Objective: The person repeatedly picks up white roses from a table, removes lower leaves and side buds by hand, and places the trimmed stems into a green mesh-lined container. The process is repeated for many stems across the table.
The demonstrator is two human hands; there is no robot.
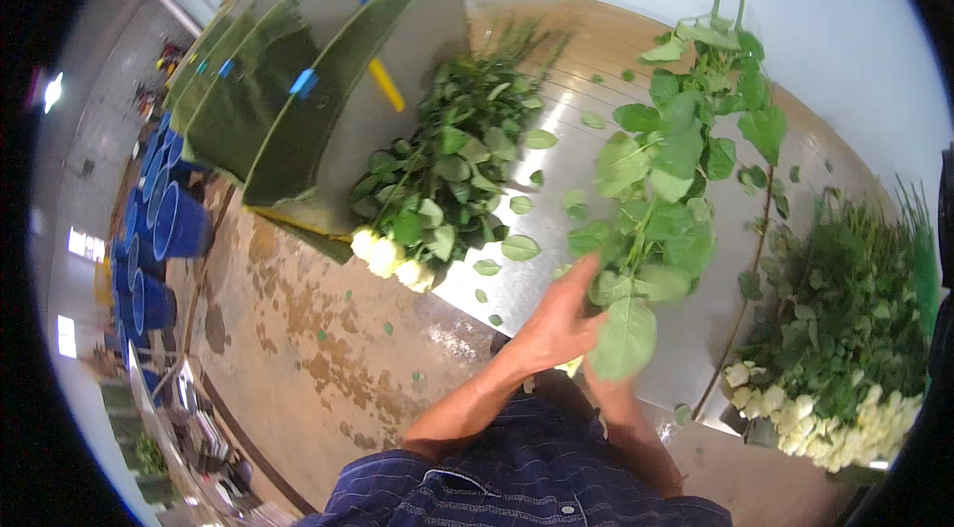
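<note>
My left hand (pixel 563 318) is closed around the stems of leafy cut roses (pixel 671 207), just below their foliage and close to my body. A large leaf mostly hides my right hand (pixel 607 370), so its fingers cannot be made out. The stem ends point away from me toward the wall, and a bit of pale bloom shows beneath my left hand. Left of the held stems, a bunch of white roses (pixel 391 259) lies on the metal table (pixel 544 214), blooms at the near edge. A larger pile of white roses (pixel 812 415) lies at the right.
Green-covered upright dividers (pixel 298 95) stand at the left of the table. Loose leaves (pixel 520 247) are scattered over the metal. A thin brown rod or stem (pixel 753 288) crosses the table by the right pile. Blue buckets (pixel 179 221) stand on the wet, stained floor farther left.
</note>
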